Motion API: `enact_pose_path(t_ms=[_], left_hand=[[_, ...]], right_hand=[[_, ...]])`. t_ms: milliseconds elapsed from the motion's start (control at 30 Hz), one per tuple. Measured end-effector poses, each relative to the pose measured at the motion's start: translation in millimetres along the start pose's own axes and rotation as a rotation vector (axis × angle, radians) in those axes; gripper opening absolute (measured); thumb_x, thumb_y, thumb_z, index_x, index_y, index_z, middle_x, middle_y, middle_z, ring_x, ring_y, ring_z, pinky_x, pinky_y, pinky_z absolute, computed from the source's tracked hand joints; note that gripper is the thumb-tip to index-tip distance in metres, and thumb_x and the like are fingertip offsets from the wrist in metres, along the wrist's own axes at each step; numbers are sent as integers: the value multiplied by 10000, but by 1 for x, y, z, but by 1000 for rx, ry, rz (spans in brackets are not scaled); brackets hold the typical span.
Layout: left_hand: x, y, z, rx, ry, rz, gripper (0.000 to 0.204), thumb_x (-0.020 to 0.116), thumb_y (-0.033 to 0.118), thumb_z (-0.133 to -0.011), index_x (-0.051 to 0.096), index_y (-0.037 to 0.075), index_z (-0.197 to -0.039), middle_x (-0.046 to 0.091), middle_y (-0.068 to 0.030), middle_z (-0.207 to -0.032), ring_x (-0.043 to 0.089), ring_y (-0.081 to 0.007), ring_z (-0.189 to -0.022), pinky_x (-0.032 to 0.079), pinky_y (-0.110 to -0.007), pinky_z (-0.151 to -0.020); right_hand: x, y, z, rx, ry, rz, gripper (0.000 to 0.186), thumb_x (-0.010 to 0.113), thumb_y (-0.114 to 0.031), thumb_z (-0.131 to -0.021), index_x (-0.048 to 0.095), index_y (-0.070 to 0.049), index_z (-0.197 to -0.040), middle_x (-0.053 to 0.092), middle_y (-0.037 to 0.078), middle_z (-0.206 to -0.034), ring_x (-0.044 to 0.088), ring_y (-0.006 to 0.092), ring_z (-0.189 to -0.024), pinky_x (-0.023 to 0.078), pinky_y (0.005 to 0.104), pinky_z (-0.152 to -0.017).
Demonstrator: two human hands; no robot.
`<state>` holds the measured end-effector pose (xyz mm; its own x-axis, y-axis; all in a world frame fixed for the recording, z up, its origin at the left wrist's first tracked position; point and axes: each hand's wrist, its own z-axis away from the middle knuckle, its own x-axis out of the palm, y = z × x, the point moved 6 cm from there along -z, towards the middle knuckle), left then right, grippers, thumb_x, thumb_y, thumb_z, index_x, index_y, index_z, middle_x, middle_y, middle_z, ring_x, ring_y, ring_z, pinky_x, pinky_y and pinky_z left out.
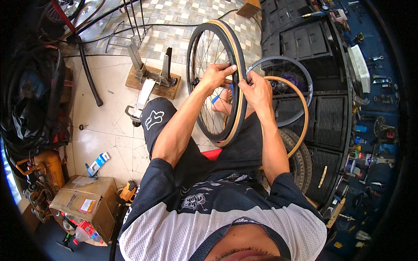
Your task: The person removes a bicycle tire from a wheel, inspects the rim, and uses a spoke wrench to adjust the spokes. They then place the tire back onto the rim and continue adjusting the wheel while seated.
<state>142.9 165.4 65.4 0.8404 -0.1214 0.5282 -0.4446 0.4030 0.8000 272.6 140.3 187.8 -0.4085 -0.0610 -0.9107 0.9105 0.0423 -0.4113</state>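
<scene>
A spoked bicycle wheel (190,61) with a deep black rim stands upright between my knees. A tan-sided black tyre (242,48) lies around its right side; I cannot tell how far its bead sits in the rim. My left hand (214,78) is closed on the wheel's upper middle, thumb on the tyre edge and fingers curled behind the rim. Opposite it, my right hand (258,92) pinches the tyre between thumb and bent fingers. Something blue shows through the spokes by my foot, partly hidden.
At right lean a grey rim (309,82), another tan-sided tyre (306,117) and knobby tyres (303,167), beside black crates (333,108). A metal stand on a wooden base (163,89) is at left. Nearer lie a cardboard box (93,191) and yellow power tool (128,191).
</scene>
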Motion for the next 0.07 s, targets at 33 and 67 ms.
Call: enact_pose_path(t_ms=[33, 67], left_hand=[[-1, -1, -1, -9, 2, 3, 572, 741, 352, -972, 614, -16, -1391, 727, -141, -1163, 747, -220, -838, 627, -317, -682], [-2, -3, -3, -17, 3, 7, 578, 745, 356, -968, 612, -7, -1397, 727, -136, -1171, 750, -223, -849, 628, -315, -689]], right_hand=[[0, -1, 0, -30, 26, 16, 257, 695, -262, -839, 658, -10, -874, 675, 217, -760, 680, 401, -740, 511, 487, -689], [2, -1, 0, -59, 52, 32, 264, 694, -270, -839, 665, -11, -882, 677, 214, -762, 684, 394, -745, 512, 484, -696]])
